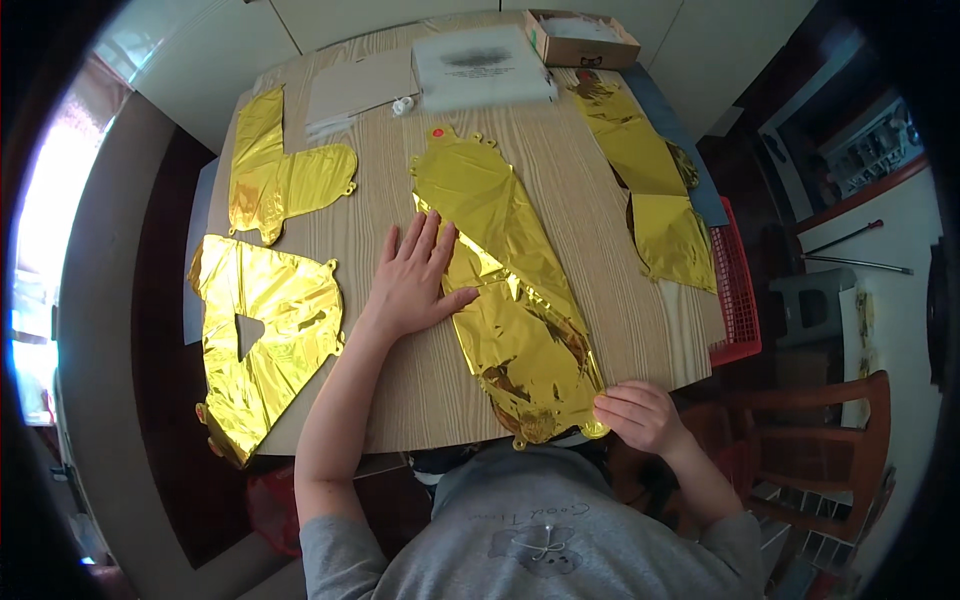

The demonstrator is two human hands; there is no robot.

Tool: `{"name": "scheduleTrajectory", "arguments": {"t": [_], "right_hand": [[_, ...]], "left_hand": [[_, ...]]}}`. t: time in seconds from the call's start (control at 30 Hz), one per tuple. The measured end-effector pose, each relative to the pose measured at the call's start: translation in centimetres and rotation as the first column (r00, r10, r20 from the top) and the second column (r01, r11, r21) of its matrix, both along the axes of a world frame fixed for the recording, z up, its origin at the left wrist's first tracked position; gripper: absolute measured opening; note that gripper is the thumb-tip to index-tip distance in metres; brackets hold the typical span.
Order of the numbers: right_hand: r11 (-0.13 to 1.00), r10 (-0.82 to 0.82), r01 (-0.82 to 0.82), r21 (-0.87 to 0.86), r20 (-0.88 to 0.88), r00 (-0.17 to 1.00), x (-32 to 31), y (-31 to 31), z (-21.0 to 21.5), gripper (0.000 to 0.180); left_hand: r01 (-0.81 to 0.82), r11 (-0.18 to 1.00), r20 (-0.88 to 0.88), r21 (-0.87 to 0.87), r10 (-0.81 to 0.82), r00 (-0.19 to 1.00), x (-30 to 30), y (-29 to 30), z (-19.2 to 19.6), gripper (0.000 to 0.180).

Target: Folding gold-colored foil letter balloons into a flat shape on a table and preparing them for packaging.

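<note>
A long, flat gold foil balloon (520,330) lies uninflated down the middle of the table, creased, with small tabs along its edge and a red spot near its far end. My left hand (412,280) rests on its left side, fingers stretched out and thumb spread. At its near right corner, close to the table's front edge, my right hand (640,415) has the fingers closed in a pinch on the foil edge. Two more flat gold balloons lie left: an angular one (262,170) farther off, and one with a cut-out (285,310) nearer me.
Another folded gold foil balloon (650,160) lies along the table's right side. At the back are a printed plastic bag (480,90), a grey-brown card (360,85), a small white roll (402,105) and a cardboard box (582,45). A red basket (735,285) and wooden chair (870,440) stand right.
</note>
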State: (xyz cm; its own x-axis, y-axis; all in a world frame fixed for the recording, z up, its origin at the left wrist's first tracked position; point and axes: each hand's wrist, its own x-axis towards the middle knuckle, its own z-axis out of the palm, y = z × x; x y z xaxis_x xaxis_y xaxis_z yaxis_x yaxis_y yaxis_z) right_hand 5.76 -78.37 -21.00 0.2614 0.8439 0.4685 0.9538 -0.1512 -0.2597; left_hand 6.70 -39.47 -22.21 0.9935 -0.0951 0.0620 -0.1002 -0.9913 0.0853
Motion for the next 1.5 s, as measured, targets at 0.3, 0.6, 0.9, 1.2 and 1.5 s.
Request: {"name": "scheduleTrajectory", "arguments": {"t": [0.3, 0.6, 0.9, 1.2, 1.5], "right_hand": [[1.0, 0.008, -0.007, -0.027, 0.015, 1.0, 0.18, -0.21, -0.08, 0.015], [1.0, 0.001, -0.001, -0.008, -0.005, 1.0, 0.05, -0.35, -0.23, 0.017], [1.0, 0.001, -0.001, -0.006, -0.025, 1.0, -0.11, -0.61, -0.48, 0.019], [1.0, -0.008, 0.007, -0.006, -0.03, 1.0, -0.15, -0.79, -0.63, 0.017], [1.0, -0.005, 0.005, 0.012, -0.054, 0.999, -0.16, -0.86, -0.76, 0.016]], "left_hand": [[-0.013, 1.0, -0.008, -0.006, 0.013, 1.0, -0.02, -0.03, -0.01, 0.095], [-0.004, 1.0, 0.024, -0.001, 0.004, 1.0, 0.02, -0.05, -0.28, 0.094], [-0.009, 1.0, 0.019, -0.008, 0.009, 1.0, 0.03, -0.03, -0.21, 0.093], [-0.01, 1.0, -0.024, 0.005, 0.01, 1.0, 0.07, 0.0, -0.01, 0.095], [-0.009, 1.0, -0.019, 0.004, 0.009, 1.0, 0.02, -0.1, 0.16, 0.094]]}}
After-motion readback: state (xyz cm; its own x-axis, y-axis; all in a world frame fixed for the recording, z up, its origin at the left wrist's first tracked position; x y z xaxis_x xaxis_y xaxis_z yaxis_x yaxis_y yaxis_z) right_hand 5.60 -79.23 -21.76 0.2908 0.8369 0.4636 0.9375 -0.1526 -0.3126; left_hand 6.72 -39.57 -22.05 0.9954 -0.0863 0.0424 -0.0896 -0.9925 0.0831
